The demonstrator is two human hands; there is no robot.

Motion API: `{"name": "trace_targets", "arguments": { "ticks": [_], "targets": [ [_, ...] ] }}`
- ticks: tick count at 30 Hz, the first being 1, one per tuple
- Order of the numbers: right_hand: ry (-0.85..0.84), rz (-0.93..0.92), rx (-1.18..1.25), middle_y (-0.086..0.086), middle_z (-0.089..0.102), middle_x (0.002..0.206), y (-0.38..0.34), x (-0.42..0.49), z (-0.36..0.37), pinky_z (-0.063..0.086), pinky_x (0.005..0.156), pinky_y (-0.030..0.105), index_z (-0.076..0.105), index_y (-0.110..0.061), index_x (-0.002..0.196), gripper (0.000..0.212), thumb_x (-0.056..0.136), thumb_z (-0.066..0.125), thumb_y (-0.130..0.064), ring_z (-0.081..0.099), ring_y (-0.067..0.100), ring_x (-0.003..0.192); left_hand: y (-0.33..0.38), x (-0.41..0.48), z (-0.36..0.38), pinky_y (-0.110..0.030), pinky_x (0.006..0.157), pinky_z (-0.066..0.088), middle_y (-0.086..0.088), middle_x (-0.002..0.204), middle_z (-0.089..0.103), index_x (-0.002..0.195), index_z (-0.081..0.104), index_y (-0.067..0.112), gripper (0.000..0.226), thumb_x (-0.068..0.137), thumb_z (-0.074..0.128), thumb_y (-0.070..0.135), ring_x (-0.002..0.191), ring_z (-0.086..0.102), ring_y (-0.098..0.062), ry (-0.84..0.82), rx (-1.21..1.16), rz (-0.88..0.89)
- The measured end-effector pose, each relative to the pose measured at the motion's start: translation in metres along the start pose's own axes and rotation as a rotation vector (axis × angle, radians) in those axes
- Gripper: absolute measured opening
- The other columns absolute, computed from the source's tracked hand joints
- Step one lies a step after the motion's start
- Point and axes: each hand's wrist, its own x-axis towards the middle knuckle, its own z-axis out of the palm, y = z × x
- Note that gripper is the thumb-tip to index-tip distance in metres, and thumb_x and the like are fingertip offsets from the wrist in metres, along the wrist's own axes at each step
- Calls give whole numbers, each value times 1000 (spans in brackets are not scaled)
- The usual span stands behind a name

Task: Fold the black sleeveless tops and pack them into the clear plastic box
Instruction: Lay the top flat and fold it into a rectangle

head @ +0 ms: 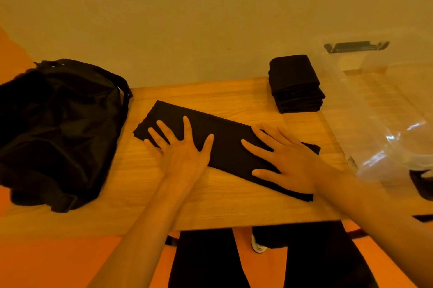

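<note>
1. Black sleeveless top [225, 145]: lay folded into a long narrow strip at the middle of the wooden table [210, 208], its length running from 10 o'clock to 4 o'clock.

2. Left hand [185, 156]: rested palm-down on the strip's 10 o'clock half. Fingers were straight and spread apart, pointing toward 12 o'clock, gripping nothing. The heel of the hand lay off the cloth's near edge, on the wood.

3. Right hand [290, 163]: rested palm-down on the strip's 4 o'clock half. Fingers were straight and spread, pointing toward 10 o'clock, gripping nothing. The strip's middle showed uncovered between the two hands.

4. Stack of folded black tops [295, 84]: stood at 1 o'clock from the strip, near the table's far edge, apart from both hands and just beside the box.

5. Clear plastic box [379, 109]: stood at 3 o'clock from the strip, at the table's right end. Contents could not be told.

6. Black bag [58, 128]: lay slumped at 9 o'clock, at the table's left end, clear of the strip.

7. Dark trouser legs [206, 262] and white shoe [259, 245]: showed at 6 o'clock, below the table's near edge.
</note>
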Motion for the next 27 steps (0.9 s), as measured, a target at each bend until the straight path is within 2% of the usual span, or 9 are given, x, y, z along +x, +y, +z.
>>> {"name": "trace_targets", "arguments": {
  "ticks": [6,8,12,17,19,20,23,25,27],
  "targets": [
    [89,201,74,1,-26,165,-40,-15,14,-6,125,48,-21,-45,154,72,92,-2,-79,-29,20,150,-3,27,-3,-61,123,-6,-19,165,-21,156,-16,44,92,78,0,90,150,-21,-44,-10,65,137],
    [153,283,107,7,-15,168,-59,-18,20,1,125,52,-10,-41,158,74,94,1,-77,-19,26,154,-3,41,-7,-59,123,-7,-16,165,-23,155,-17,46,93,75,-1,90,151,-22,-41,-34,84,220],
    [226,489,198,19,19,165,-101,-15,26,24,119,60,27,-28,159,78,96,14,-73,14,38,153,-1,67,-15,-55,124,-9,-11,166,-25,154,-18,49,91,75,2,90,151,-24,-36,-81,129,417],
    [242,617,277,26,31,158,-136,-7,28,35,110,65,43,-20,152,85,89,24,-74,28,45,147,0,88,-19,-51,125,-8,-9,167,-23,153,-19,51,93,71,-8,94,152,-23,-33,-66,171,614],
    [252,612,290,30,34,155,-141,-6,22,39,106,65,48,-18,149,89,85,25,-76,33,48,144,3,92,-21,-51,124,-11,-8,167,-23,153,-18,51,90,73,-9,92,151,-24,-32,-83,191,654],
    [246,609,273,31,30,156,-141,-7,20,37,109,65,44,-19,151,93,84,20,-78,30,49,145,5,92,-23,-53,123,-12,-7,167,-22,153,-18,50,88,75,-8,90,151,-25,-33,-77,206,657],
    [191,502,221,26,-1,163,-120,-13,6,11,122,58,10,-28,160,97,83,0,-85,-1,44,153,7,90,-31,-53,123,-13,-5,168,-17,158,-8,45,84,82,-2,82,153,-22,-32,47,193,628],
    [192,228,176,14,-17,166,-98,-11,-2,-1,124,53,-5,-36,159,84,90,8,-83,-21,32,152,4,95,-34,-49,125,-8,-5,169,-13,160,-3,40,87,83,-1,81,155,-16,-27,70,178,576],
    [65,-79,83,2,-29,164,-79,-3,-4,-16,123,44,-15,-43,156,77,96,15,-79,-34,19,148,-3,109,-34,-48,126,-4,-4,170,-10,161,-5,37,92,80,0,83,156,-13,-24,-8,164,495]
  ]
}}
